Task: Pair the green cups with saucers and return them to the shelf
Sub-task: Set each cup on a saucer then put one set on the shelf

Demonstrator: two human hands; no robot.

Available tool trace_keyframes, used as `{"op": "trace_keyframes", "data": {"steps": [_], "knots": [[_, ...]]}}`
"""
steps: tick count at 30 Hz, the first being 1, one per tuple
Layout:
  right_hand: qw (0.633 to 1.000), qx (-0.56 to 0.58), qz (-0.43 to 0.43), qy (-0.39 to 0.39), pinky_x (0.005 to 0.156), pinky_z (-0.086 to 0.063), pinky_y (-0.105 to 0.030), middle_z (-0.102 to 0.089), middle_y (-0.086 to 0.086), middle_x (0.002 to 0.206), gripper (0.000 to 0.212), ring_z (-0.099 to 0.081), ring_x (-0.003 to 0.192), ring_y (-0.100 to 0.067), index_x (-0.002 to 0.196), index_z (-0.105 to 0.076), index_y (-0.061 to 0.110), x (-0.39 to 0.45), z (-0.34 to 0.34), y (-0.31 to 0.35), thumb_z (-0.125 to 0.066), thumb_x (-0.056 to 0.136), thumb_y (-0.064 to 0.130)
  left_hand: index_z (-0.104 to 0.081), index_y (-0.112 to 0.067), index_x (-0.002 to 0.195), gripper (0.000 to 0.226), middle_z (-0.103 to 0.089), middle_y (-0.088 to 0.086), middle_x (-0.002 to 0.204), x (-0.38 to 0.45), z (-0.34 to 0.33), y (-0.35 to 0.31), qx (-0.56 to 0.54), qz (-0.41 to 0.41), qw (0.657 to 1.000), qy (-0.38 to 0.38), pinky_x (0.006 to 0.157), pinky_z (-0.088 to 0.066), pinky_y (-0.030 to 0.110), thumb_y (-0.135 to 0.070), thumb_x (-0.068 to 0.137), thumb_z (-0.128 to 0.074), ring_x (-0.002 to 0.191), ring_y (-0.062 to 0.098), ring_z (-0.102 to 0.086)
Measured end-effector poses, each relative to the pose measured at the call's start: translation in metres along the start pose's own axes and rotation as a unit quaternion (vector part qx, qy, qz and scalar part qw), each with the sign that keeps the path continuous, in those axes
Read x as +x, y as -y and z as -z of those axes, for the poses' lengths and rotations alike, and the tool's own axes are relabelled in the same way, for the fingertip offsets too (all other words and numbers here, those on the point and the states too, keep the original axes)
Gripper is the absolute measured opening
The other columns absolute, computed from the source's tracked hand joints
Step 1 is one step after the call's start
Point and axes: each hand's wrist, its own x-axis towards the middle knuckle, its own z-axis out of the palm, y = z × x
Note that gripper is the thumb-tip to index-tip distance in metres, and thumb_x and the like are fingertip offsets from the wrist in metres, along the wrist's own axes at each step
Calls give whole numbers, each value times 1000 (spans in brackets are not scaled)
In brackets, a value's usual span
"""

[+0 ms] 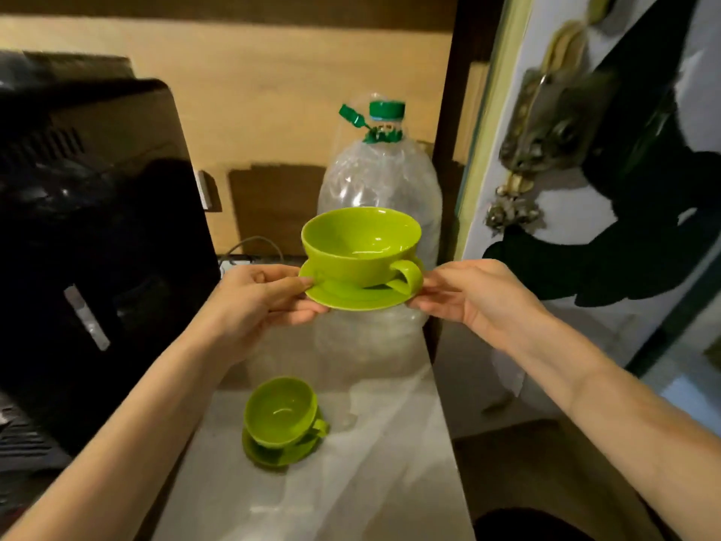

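A lime-green cup (361,244) sits on a matching green saucer (353,296), held in the air at mid-frame. My left hand (259,296) pinches the saucer's left rim and my right hand (474,296) pinches its right rim, beside the cup's handle. Lower down, a second green cup (281,410) rests on its own saucer (265,454) on the pale shelf surface (370,482).
A large clear plastic bottle (380,181) with a green cap stands behind the held cup. A black appliance (89,236) fills the left side. A dark wooden post (452,150) and a white wall with dark hanging items lie to the right.
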Motion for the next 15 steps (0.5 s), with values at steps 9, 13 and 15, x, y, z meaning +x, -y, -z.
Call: {"op": "trace_keyframes", "data": {"steps": [9, 13, 15], "knots": [[995, 30, 90, -23, 40, -53, -17, -69, -12, 50, 15, -67, 43, -17, 69, -63, -3, 5, -3, 146, -54, 80, -6, -59, 7, 81, 16, -67, 10, 46, 44, -30, -144, -38, -118, 992, 36, 39, -49, 13, 2, 86, -45, 42, 11, -65], [990, 36, 131, -25, 39, -53, -17, -68, -13, 48, 8, -66, 40, -15, 77, -60, -3, 6, -8, 205, -54, 83, -5, -60, 4, 72, 20, -67, 10, 45, 58, -38, -211, -28, -162, 985, 49, 38, -48, 12, 1, 86, -46, 41, 10, -64], [986, 29, 161, -27, 41, -54, -18, -69, -13, 49, 5, -67, 42, -16, 81, -61, -4, 7, -10, 233, -56, 81, -5, -62, 3, 77, 14, -69, 8, 49, 66, -41, -238, -24, -177, 983, 52, 41, -49, 14, 1, 83, -50, 46, 10, -67]]}}
